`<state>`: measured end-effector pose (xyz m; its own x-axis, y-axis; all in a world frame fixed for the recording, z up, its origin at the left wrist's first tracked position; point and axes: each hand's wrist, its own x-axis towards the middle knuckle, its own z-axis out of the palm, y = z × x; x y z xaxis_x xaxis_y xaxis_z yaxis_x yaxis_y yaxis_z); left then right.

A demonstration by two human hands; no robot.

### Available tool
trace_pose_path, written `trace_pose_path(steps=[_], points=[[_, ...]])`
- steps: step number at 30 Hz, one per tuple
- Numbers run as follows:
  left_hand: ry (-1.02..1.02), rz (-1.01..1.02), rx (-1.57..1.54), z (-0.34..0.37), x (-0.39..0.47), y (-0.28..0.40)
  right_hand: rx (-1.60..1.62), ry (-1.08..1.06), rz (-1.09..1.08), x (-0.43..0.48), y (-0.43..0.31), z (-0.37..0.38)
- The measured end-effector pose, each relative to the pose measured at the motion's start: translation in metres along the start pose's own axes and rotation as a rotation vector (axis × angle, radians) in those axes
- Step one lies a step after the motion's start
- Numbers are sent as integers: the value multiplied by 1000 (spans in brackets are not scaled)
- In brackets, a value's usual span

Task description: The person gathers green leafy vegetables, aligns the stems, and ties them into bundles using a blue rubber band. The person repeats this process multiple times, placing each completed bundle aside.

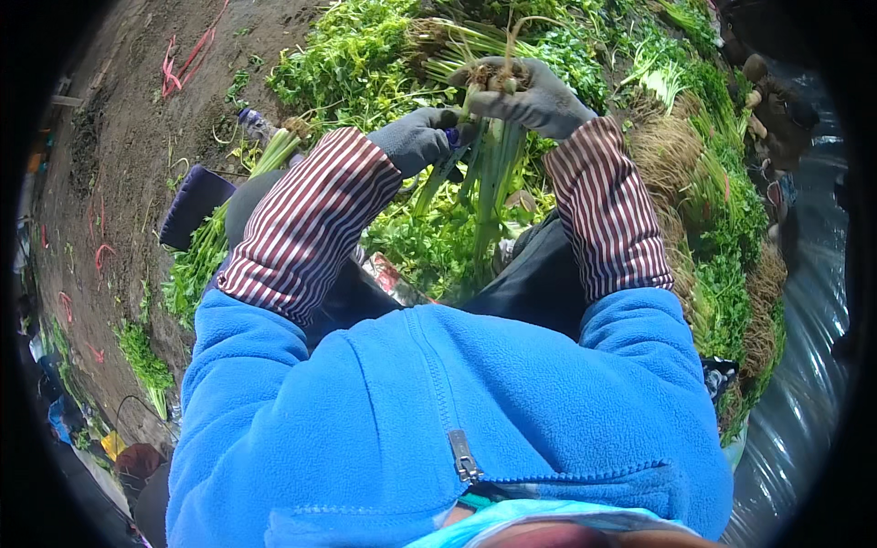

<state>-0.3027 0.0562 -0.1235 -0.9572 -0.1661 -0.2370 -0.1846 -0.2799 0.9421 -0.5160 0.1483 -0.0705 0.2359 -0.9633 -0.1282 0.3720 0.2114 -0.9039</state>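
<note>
My right hand (pixel 524 96), in a grey glove, grips a celery bunch (pixel 490 178) by its root end. The dirt-covered roots (pixel 495 77) stick up between the fingers, and the stalks hang down towards my lap. Close beside the stalks, my left hand (pixel 418 139), gloved as well, is closed around a small purple object (pixel 452 137), possibly a tool handle; the rest of it is hidden. Beneath both hands lies a heap of loose celery leaves and stalks (pixel 431 240) between my legs.
More celery (pixel 349 61) is piled ahead. Rooted bunches (pixel 726 212) line the right side beside plastic sheeting (pixel 815 274). At the left are a celery bunch (pixel 274 151), a plastic bottle (pixel 257 125) and a dark padded object (pixel 195 205). Pink ties (pixel 171 75) lie on bare soil.
</note>
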Motion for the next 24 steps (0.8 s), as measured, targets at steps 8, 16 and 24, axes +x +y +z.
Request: trace_pose_path(steps=[8,16,24], points=[[121,152,-66,-10,5,20,-127,38,-487,-16,-23,-14],[531,260,524,-36,-35,38,-1516,895,-520,-38,-59,0],[537,813,714,-23,-71,95,-1199,724,-956,0,-158,146]])
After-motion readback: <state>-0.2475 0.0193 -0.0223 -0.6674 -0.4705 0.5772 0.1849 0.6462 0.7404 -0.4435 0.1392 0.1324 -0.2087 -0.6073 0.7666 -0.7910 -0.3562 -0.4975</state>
